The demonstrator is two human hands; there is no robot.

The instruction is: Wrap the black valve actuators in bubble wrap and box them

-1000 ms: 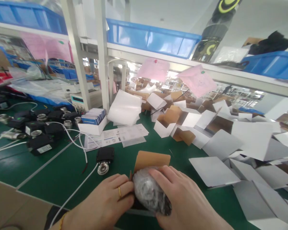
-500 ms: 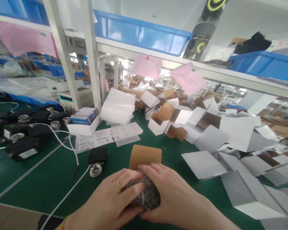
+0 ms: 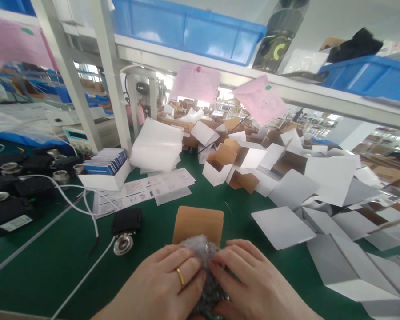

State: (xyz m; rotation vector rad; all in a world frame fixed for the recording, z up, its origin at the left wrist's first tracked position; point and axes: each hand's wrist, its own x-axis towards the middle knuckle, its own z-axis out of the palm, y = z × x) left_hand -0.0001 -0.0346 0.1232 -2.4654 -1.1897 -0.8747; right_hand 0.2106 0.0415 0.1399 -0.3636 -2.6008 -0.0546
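Note:
A dark part in crinkled clear wrap, seemingly bubble wrap (image 3: 205,250), sits low in the middle of the view. From the left, my left hand (image 3: 173,275), with a gold ring, presses its closed fingers onto the wrap. My right hand (image 3: 248,278) grips the other side, fingers bent and pinching the plastic near the top. The part inside is mostly hidden by my fingers. Just beyond stands a brown cardboard flap (image 3: 198,222); what it belongs to is covered by my hands. To the left lies a black valve-like unit (image 3: 126,222) with a metal fitting and white cable.
Open white boxes (image 3: 286,226) pile up on the right. Instruction sheets (image 3: 136,193), a white box of blue cards (image 3: 105,171) and a stack of white foam sheets (image 3: 157,144) lie behind. Several black units (image 3: 6,213) crowd the left. A shelf with blue bins (image 3: 190,31) spans above.
My fingers have shifted from cupping the wrapped part to pinching the wrap at its top, which now bunches up pale. More of the brown flap shows. The view has turned slightly right.

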